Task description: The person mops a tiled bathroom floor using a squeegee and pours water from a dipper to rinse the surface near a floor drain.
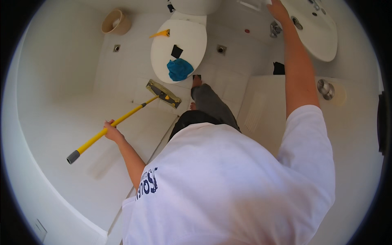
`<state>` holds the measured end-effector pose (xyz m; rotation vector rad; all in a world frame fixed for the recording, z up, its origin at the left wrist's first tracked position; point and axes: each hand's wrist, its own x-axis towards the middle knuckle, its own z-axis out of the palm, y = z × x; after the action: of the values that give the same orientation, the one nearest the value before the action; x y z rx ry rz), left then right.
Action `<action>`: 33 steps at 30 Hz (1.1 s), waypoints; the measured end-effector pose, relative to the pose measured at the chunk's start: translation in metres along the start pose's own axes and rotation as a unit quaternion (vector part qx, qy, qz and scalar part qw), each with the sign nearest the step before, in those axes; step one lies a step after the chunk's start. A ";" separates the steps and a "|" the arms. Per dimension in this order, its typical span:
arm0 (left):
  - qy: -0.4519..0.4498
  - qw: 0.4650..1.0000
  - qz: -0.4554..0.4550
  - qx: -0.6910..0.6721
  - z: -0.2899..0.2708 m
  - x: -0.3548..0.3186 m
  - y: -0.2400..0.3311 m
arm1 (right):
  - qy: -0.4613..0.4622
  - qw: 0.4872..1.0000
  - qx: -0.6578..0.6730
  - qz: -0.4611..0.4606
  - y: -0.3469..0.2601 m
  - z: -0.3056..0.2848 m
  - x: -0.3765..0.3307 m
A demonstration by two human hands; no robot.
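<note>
My left hand (112,131) is closed around the yellow handle of a flat mop (130,114). The handle slants, its grey end toward the lower left. On the tiled floor, close to my feet, rests the mop's flat rectangular head (164,94). Stretched far forward to the right, my right hand (279,11) is beside the white sink (322,34). Something white shows at its fingertips at the upper edge; its grip there is too cut off to make out. A blue cloth (179,70), a small black piece (177,51) and a yellow-handled scraper-like tool (160,34) lie on the closed toilet lid (197,44).
A beige bin (116,22) stands at the far left. Floor drains (221,49) sit either side of the toilet. To my right is a white door with a round metal knob (326,89). A white wall (53,90) curves along my left.
</note>
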<state>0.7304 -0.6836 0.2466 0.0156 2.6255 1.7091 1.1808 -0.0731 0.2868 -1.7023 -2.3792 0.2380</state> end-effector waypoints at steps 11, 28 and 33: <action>-0.033 0.999 -0.024 -0.004 0.009 0.015 -0.004 | -0.018 0.999 0.034 0.038 -0.021 -0.019 -0.016; -0.013 0.995 -0.098 -0.007 -0.009 -0.049 -0.009 | 0.006 0.998 -0.060 -0.028 -0.012 0.021 0.024; -0.045 0.997 -0.041 0.049 0.004 -0.041 -0.020 | 0.007 0.995 -0.093 -0.036 0.002 0.017 0.033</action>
<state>0.7711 -0.6892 0.2266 -0.0137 2.6029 1.5177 1.1685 -0.0415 0.2725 -1.6825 -2.5163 -0.0066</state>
